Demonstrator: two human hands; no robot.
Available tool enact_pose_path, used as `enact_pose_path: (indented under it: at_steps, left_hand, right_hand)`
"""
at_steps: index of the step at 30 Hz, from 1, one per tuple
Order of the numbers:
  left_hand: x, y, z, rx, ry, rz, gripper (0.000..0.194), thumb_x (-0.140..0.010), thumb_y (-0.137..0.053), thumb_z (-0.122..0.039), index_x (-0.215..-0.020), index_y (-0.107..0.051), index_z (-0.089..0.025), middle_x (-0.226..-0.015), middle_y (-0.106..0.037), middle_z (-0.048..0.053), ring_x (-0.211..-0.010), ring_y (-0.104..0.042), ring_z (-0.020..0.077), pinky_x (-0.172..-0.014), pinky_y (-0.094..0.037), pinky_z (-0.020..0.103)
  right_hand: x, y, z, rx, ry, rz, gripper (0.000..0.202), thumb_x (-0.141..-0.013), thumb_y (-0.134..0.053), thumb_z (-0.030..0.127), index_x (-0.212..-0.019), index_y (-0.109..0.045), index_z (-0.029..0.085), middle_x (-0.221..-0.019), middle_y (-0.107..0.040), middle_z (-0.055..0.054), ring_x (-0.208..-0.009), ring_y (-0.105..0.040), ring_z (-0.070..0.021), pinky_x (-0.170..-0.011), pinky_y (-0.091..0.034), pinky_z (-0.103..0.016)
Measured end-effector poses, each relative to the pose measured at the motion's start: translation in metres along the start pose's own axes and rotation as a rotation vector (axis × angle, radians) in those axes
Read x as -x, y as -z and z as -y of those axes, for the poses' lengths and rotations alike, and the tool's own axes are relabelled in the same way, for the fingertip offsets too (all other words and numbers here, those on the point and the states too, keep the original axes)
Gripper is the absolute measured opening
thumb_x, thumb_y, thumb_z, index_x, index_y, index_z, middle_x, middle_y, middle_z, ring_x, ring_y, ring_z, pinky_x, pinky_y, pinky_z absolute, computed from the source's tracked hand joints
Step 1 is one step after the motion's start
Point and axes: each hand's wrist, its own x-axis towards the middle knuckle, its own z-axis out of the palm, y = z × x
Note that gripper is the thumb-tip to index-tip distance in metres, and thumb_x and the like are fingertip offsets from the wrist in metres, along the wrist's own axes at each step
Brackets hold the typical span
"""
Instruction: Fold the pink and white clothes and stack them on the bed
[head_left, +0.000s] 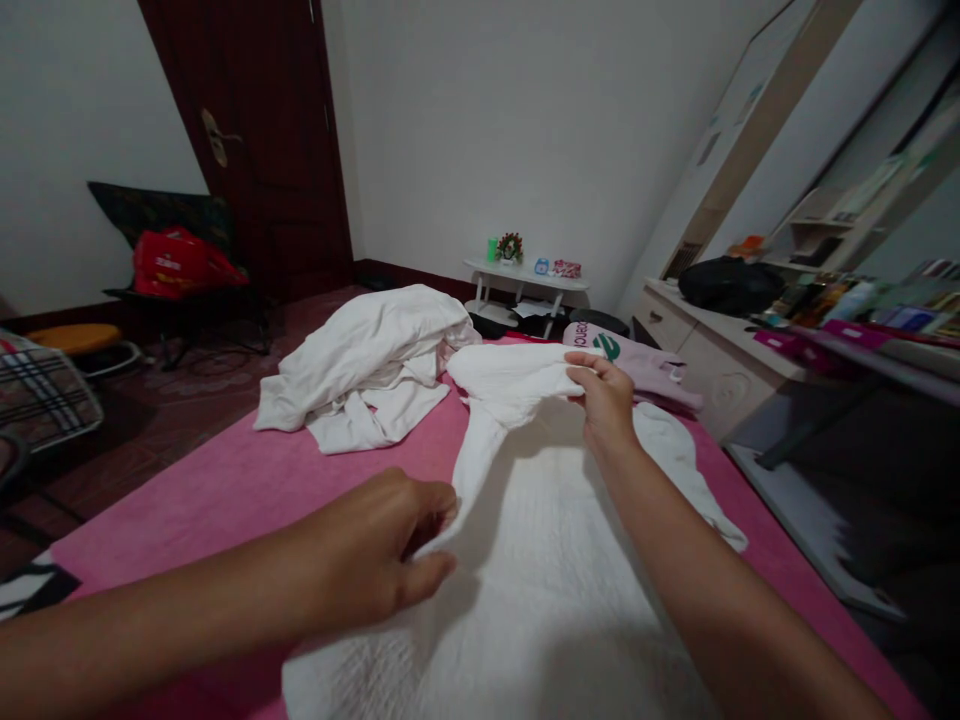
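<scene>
A white garment (547, 540) lies spread over the pink cover (247, 500), its upper part lifted. My left hand (390, 545) pinches the garment's left edge between thumb and curled fingers. Farther away, my right hand (604, 395) is closed on a raised band of the same cloth, near its far end. One sleeve-like part stretches out on the right, beyond my right forearm. Another white garment (382, 350) sits in a crumpled heap at the far left of the cover.
A folded pink garment (652, 370) with dark lettering rests behind my right hand. Beyond the cover stands a small white table (525, 277). At right is a cluttered cabinet (720, 350); at left, a chair holds a red bag (180, 263).
</scene>
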Motion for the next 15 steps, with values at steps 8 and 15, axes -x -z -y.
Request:
enact_pose_path:
  at_steps: [8, 15]
  left_hand:
    - [-0.026, -0.040, -0.016, -0.208, -0.079, 0.075, 0.017, -0.071, -0.061, -0.041, -0.073, -0.060, -0.023, -0.064, -0.062, 0.007, -0.047, -0.048, 0.0161, -0.042, -0.024, 0.027]
    - [-0.034, -0.058, -0.020, -0.203, -0.162, 0.170, 0.014, -0.072, -0.064, -0.035, -0.079, -0.067, -0.023, -0.077, -0.069, 0.012, -0.059, -0.061, 0.0220, -0.043, -0.028, 0.027]
  right_hand:
    - [0.012, 0.060, -0.049, 0.098, -0.131, -0.104, 0.037, -0.054, -0.065, 0.028, -0.088, -0.071, 0.014, -0.063, -0.061, 0.001, -0.052, -0.051, -0.0123, -0.046, -0.039, -0.023]
    - [0.020, 0.088, -0.070, 0.291, -0.003, -0.133, 0.037, -0.063, -0.060, 0.027, -0.096, -0.071, 0.015, -0.062, -0.060, 0.001, -0.053, -0.048, -0.0134, -0.050, -0.037, -0.025]
